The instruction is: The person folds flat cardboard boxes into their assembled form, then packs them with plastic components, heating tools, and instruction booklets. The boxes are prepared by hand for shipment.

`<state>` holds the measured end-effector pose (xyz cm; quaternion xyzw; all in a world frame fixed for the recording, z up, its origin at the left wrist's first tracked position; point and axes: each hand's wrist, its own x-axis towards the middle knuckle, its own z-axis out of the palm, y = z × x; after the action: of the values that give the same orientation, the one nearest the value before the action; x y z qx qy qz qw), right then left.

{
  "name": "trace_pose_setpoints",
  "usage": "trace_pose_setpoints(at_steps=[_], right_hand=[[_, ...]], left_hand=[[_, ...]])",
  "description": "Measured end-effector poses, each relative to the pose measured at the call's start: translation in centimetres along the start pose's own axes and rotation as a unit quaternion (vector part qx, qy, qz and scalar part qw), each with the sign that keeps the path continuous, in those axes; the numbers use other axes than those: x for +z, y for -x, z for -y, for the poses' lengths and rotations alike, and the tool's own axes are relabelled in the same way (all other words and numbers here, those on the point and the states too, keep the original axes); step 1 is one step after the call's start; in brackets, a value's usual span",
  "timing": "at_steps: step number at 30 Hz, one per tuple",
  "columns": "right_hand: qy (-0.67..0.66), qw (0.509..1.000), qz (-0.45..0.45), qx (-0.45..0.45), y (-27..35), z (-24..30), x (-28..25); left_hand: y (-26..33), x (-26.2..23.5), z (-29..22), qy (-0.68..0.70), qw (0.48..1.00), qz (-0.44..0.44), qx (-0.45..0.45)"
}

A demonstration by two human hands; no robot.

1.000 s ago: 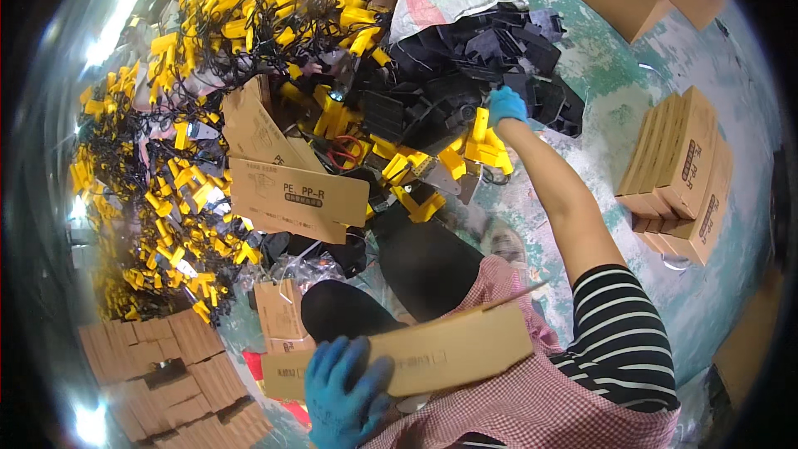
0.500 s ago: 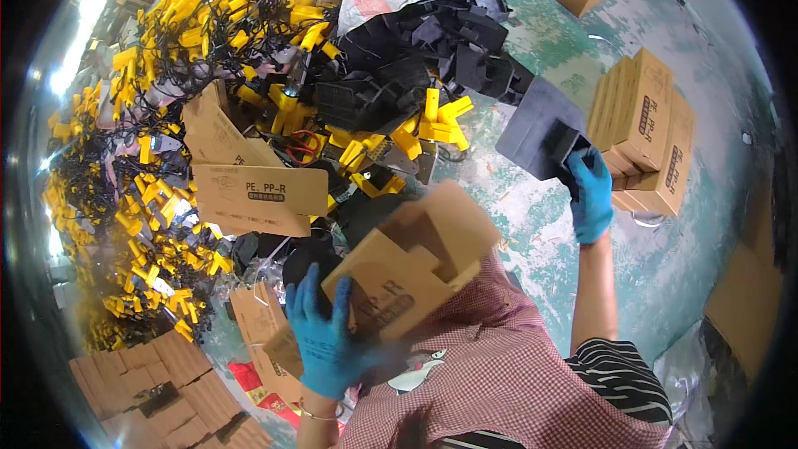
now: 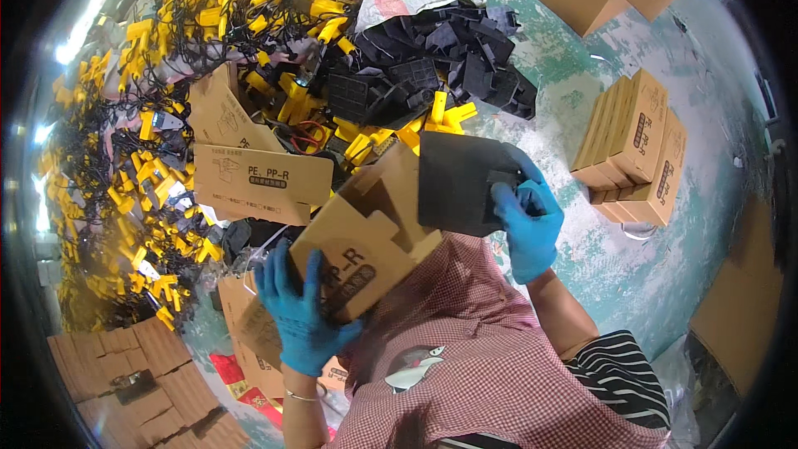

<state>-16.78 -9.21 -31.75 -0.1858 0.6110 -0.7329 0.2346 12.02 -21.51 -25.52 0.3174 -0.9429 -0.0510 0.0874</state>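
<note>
the right hand (image 3: 532,220) pinches one side of a black plate (image 3: 459,183), probably light, stiff and best taken there, which reaches from that grip toward the open carton (image 3: 362,239) clasped by the left hand (image 3: 303,316).

Workshop: heaped yellow parts (image 3: 147,124), stacked cartons (image 3: 633,148)

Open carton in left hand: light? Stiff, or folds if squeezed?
The open carton is probably light: its cardboard looks thin. The raised flap stands free, so likely swings if bumped. Squeezed by the left hand, the carton may buckle at its open end.
</note>
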Motion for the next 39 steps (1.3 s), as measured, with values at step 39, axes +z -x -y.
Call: trace_pose_setpoints(at_steps=[39], right_hand=[[0.243, 0.957, 0.078, 0.138, -14.9, -16.7, 7.6]], left_hand=[[2.4, -0.1, 1.2, -0.038, 0.998, 0.049, -0.023]])
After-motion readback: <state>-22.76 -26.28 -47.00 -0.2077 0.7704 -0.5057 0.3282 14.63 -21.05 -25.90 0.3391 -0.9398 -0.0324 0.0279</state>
